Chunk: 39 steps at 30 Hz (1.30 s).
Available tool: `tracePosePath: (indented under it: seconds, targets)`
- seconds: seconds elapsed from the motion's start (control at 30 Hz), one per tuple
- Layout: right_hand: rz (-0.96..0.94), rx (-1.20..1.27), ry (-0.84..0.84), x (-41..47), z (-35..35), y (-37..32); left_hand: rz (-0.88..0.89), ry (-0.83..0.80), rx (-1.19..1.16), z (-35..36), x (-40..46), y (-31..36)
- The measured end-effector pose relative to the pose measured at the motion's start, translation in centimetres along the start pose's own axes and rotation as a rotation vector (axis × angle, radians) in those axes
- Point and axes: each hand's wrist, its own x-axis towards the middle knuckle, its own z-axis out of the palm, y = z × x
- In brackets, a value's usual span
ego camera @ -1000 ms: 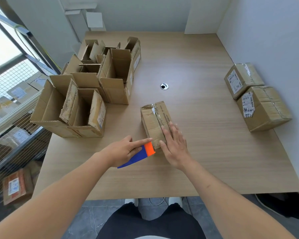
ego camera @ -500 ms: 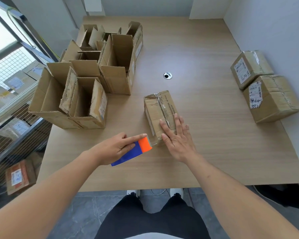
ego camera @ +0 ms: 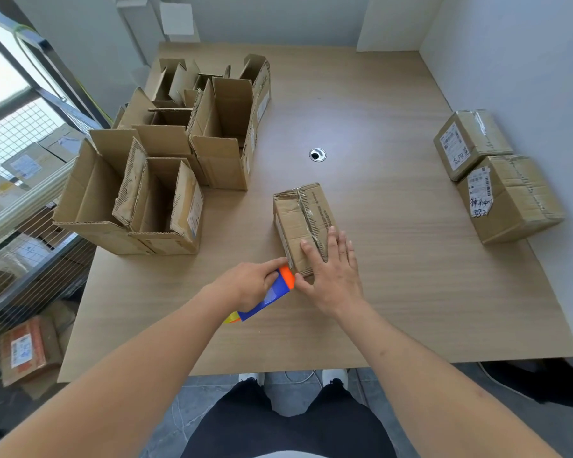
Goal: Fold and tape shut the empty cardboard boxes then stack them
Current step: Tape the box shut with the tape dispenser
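Note:
A small closed cardboard box [ego camera: 303, 216] lies in the middle of the wooden table [ego camera: 394, 276], with clear tape along its top seam. My right hand [ego camera: 333, 272] presses flat on the near end of its top, fingers straight. My left hand [ego camera: 250, 284] grips a blue and orange tape dispenser [ego camera: 273, 294], whose orange end touches the box's near left corner. Several open, empty cardboard boxes [ego camera: 166, 166] stand in a cluster at the left of the table. Two taped boxes [ego camera: 492, 173] sit side by side at the right, against the wall.
A round cable hole [ego camera: 317, 155] lies in the table beyond the small box. A metal railing and mesh [ego camera: 24, 133] run along the left, with more parcels [ego camera: 27, 350] on the floor below. My shoes [ego camera: 295, 380] show under the table's front edge.
My left hand has brought the dispenser closer to the box's near corner and tilted it more steeply. The right hand stays pressed on the box. The camera view has shifted slightly.

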Motion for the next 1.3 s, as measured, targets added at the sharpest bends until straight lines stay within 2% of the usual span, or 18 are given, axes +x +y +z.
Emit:
tracePosePath:
  seconds: [0.3,0.47,0.67,0.83,1.0,1.3]
  targets:
    - [0.013,-0.089,-0.040,0.7,-0.2,-1.6,-0.051,0.003,0.051,-0.2,1.3,-1.0]
    - [-0.034,-0.088,-0.021,0.4,1.0,-0.3,-0.049,0.033,-0.074,0.6,0.0,-2.7]
    - [-0.079,-0.074,-0.087,0.2,0.2,0.8,0.036,0.093,-0.086,-0.6,-2.2,-4.1]
    - [-0.081,0.055,-0.085,0.2,0.0,1.1,0.144,0.097,-0.096,-2.7,-4.0,-5.1]
    - [-0.086,0.229,-0.085,0.1,-1.1,2.0,0.235,0.183,-0.209,-4.2,-5.1,-4.6]
    - [-0.134,0.210,-0.083,0.2,-1.7,3.4,0.256,0.212,-0.233,-5.3,-5.0,-3.2]
